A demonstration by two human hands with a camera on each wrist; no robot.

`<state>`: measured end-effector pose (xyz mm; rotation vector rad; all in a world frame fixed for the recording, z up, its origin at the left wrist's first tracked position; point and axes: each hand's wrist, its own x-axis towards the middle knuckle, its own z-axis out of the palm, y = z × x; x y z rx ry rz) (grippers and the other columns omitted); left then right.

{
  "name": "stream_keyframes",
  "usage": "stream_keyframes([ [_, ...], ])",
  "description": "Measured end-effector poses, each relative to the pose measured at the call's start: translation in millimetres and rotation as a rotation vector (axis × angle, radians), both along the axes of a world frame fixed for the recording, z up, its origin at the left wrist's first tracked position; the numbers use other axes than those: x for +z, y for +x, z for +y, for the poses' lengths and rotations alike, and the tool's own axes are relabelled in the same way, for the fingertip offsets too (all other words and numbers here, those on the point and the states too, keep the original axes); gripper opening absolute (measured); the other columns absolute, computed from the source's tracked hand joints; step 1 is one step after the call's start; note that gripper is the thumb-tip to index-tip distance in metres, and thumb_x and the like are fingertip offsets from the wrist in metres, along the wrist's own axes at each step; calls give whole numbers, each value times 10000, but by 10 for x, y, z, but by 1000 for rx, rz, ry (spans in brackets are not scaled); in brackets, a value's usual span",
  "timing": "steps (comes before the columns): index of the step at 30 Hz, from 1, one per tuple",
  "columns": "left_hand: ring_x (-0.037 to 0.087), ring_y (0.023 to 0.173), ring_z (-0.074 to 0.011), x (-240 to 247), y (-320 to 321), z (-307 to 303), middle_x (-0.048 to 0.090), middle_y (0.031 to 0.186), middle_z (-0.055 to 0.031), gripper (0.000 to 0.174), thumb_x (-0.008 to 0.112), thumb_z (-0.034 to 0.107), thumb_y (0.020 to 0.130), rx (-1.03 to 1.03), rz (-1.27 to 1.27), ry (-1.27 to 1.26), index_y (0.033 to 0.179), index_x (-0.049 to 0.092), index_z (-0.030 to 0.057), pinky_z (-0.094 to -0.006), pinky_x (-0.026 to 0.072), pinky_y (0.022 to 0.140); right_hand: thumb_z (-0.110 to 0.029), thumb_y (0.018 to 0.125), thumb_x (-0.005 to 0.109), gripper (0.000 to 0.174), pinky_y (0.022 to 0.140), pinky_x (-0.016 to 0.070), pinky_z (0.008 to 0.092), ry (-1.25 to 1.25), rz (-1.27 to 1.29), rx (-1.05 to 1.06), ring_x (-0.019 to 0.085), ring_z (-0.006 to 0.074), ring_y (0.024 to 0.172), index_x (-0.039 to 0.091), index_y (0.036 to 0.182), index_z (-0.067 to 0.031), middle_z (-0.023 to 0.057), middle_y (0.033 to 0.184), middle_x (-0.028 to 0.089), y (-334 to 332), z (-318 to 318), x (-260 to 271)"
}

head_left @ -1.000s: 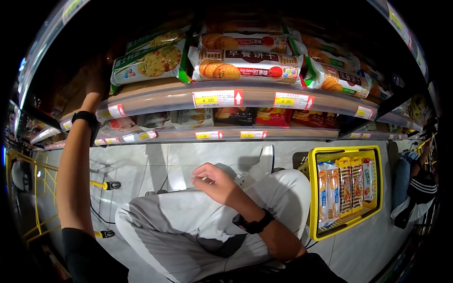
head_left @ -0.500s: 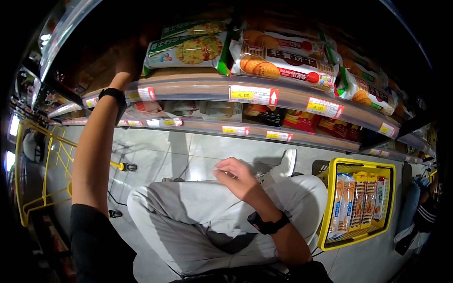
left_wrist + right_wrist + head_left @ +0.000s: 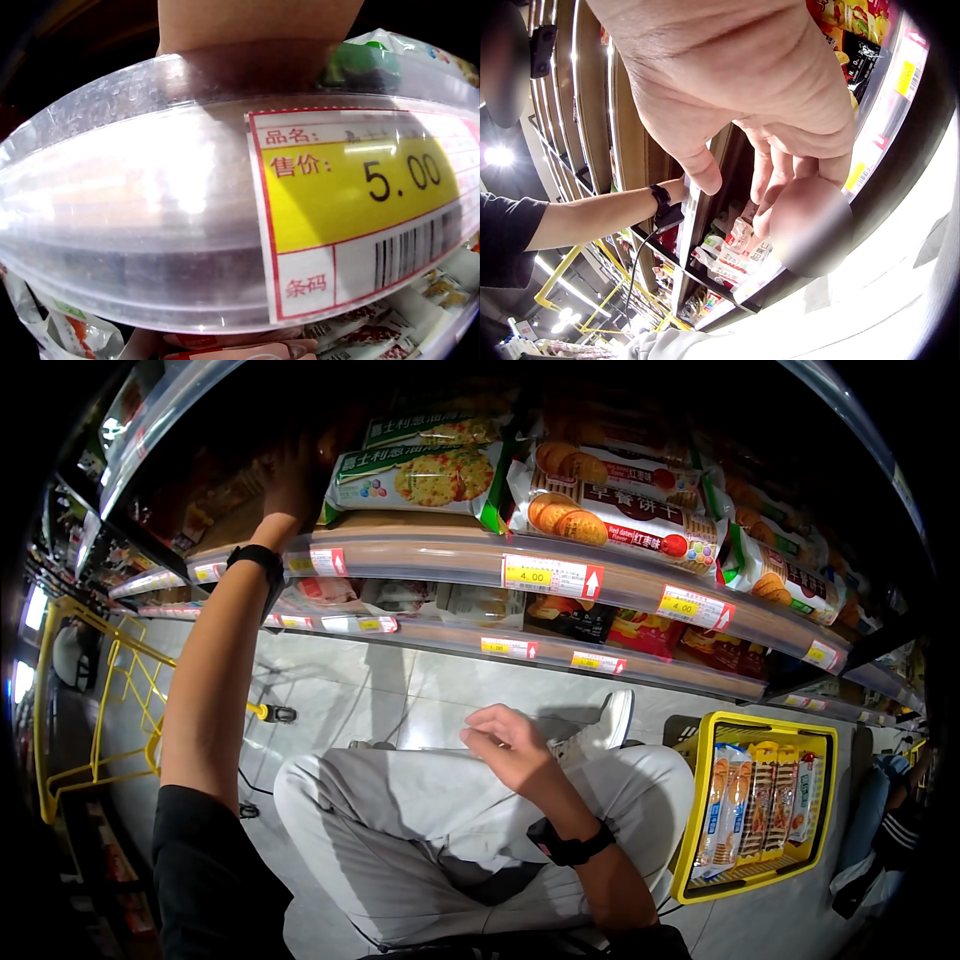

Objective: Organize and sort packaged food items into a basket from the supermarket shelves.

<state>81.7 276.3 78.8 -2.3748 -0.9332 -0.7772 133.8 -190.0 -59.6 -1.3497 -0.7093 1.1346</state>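
My left hand point(image 3: 283, 478) reaches into the dim upper shelf, just left of the green and white cracker packs point(image 3: 415, 480). Its fingers fade into shadow, and I cannot tell whether they hold anything. In the left wrist view only the wrist point(image 3: 259, 26) shows above a clear price strip point(image 3: 150, 202) with a 5.00 tag point(image 3: 360, 195); the fingers are out of sight. My right hand point(image 3: 512, 748) hovers over my lap with nothing in it, the fingers relaxed and lightly bent. The right wrist view shows that hand point(image 3: 735, 90) close up, thumb apart from the fingers.
White biscuit packs point(image 3: 600, 510) lie on the shelf right of the cracker packs. A lower shelf point(image 3: 440, 635) holds more packets. On the floor to my right stands a yellow basket point(image 3: 690, 860) with several packs in it. A yellow cart frame point(image 3: 95, 780) is at left.
The head view has turned left, so shelf and basket sit further right. My left hand stays in the shelf beside the cracker packs. The right hand keeps its pose over the lap.
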Motion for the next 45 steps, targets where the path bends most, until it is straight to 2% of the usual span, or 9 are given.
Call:
stream_keyframes([
  [23,355,1448,-410,-29,-30,45,411,1509,-198,659,632,306,913,-58,-22,27,1482,357,120,-739,173,1137,-180,961,713,278,833,529,277,-7,-44,30,677,138,934,636,1140,18,106,1031,729,35,-6,53],
  [29,356,1447,-412,-14,22,24,426,1493,-199,627,594,348,946,1,-4,-17,1479,368,108,-724,174,1149,-183,964,710,284,842,536,278,4,-59,18,685,148,937,636,1150,18,118,1045,731,23,-12,78],
  [31,367,1436,-420,-24,-15,160,437,1482,-192,590,557,382,968,192,256,34,1469,395,116,-720,180,1150,-176,967,705,282,847,538,281,20,-46,28,683,153,947,630,1155,21,123,1053,727,28,-14,2],
  [32,381,1420,-425,-200,-74,408,448,1463,-194,575,535,396,979,146,202,207,1469,409,125,-721,192,1145,-169,970,699,281,852,540,284,35,-33,32,682,157,956,625,1159,25,128,1060,723,17,3,-58],
  [35,376,1415,-443,-61,-44,65,418,1479,-196,578,613,283,923,45,61,54,1446,408,144,-742,172,1141,-158,957,711,280,799,517,276,27,-1,0,673,154,904,597,1138,22,131,1002,723,0,21,-59],
  [36,406,1377,-435,-41,-30,-62,447,1432,-194,538,553,330,982,45,46,97,1462,398,141,-685,213,1141,-158,957,711,280,799,517,276,44,-4,30,673,154,904,597,1138,22,131,1002,723,7,10,-41],
  [38,416,1376,-437,0,-22,-118,446,1434,-196,567,559,352,978,40,47,87,1474,380,146,-696,231,1140,-129,952,709,265,775,511,268,109,39,-2,665,145,880,599,1131,31,128,969,715,-16,-6,-36],
  [39,398,1406,-385,25,-10,-145,449,1439,-178,604,663,344,892,-6,-11,73,1410,429,139,-757,191,1119,-129,952,709,265,775,511,268,126,32,22,665,145,880,599,1131,31,128,969,715,-44,14,-47],
  [45,446,1364,-399,52,53,-226,480,1430,-178,593,634,444,907,-33,-108,99,1372,460,120,-730,249,1114,-93,939,706,219,686,459,234,120,32,-9,597,88,756,615,1097,31,60,854,674,-34,-2,3],
])
